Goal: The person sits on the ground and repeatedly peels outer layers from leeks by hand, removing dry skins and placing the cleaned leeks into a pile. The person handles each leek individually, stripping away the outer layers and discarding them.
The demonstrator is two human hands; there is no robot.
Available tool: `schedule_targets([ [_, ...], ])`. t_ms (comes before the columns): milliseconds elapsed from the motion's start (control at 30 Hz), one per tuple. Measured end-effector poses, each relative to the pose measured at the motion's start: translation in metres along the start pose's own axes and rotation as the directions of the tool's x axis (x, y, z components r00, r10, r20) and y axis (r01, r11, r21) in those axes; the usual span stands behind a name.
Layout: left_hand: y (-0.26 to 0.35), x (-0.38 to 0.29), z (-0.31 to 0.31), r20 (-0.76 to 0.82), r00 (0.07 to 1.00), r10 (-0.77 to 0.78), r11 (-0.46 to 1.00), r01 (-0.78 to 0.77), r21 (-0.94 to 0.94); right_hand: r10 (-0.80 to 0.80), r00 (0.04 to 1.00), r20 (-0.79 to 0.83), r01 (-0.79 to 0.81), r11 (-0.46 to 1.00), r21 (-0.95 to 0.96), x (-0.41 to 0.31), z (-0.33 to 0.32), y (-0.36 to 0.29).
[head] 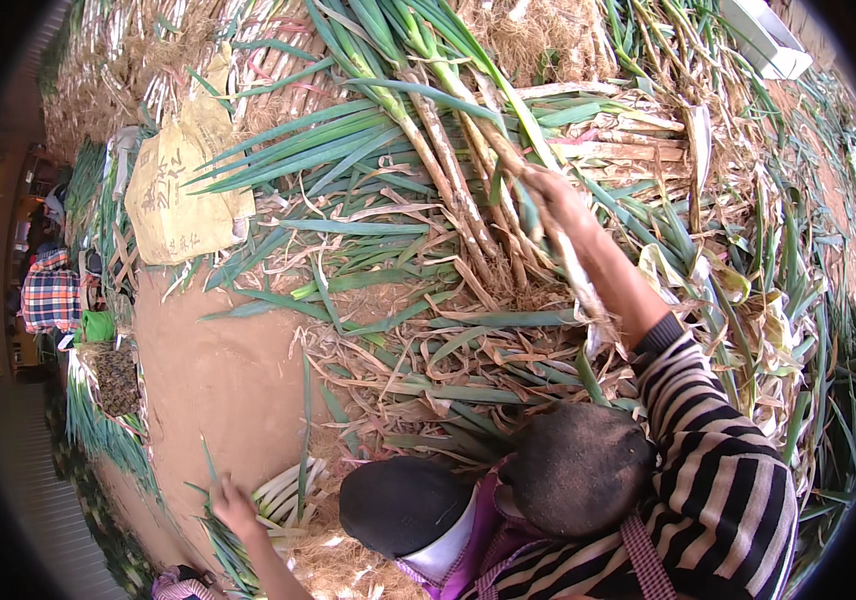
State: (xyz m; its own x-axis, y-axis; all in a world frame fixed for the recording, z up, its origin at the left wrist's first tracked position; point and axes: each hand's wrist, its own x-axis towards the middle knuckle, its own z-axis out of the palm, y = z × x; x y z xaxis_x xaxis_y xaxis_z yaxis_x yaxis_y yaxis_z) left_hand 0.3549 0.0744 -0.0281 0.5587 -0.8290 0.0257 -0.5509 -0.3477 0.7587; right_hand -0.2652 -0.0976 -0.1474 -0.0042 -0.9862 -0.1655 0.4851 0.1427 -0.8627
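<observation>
My right hand (564,196) grips a long scallion stalk (576,270), its dry outer skin brown and its root end pointing down towards me. Just left of that hand, several unpeeled scallions (458,199) lean together with roots near the ground and green leaves spread above. At the lower left, my left hand (231,504) is over the green leaves of a pile of clean white scallions (281,491). Its fingers look bent, but blur hides whether they hold a leaf.
Stripped leaves and husks (465,360) litter the ground before me. A yellow woven sack (180,187) bearing writing lies at upper left, above bare earth (225,367). Bundled scallions (623,150) lie beyond my right hand. A person in a plaid garment (52,292) is far left.
</observation>
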Motion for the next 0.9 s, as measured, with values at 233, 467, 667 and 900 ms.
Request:
schedule_targets([
  [233,0.185,-0.049,0.268,0.794,0.595,0.121,0.973,0.086,-0.213,-0.175,0.985,0.012,0.081,0.392,-0.916,-0.176,-0.01,-0.022],
  [467,0.271,-0.15,0.384,0.856,0.455,0.246,0.491,0.703,-0.515,-0.147,0.986,0.081,0.129,0.356,-0.926,-0.315,-0.018,-0.004],
  [667,0.276,-0.188,0.356,0.754,0.587,0.296,0.276,0.703,-0.656,-0.182,0.976,0.119,0.199,0.529,-0.825,-0.242,-0.003,-0.018],
  [900,0.282,-0.166,0.321,0.468,0.871,0.152,0.304,0.409,-0.86,-0.256,0.964,0.074,0.265,0.889,-0.373,-0.168,0.059,-0.013],
])
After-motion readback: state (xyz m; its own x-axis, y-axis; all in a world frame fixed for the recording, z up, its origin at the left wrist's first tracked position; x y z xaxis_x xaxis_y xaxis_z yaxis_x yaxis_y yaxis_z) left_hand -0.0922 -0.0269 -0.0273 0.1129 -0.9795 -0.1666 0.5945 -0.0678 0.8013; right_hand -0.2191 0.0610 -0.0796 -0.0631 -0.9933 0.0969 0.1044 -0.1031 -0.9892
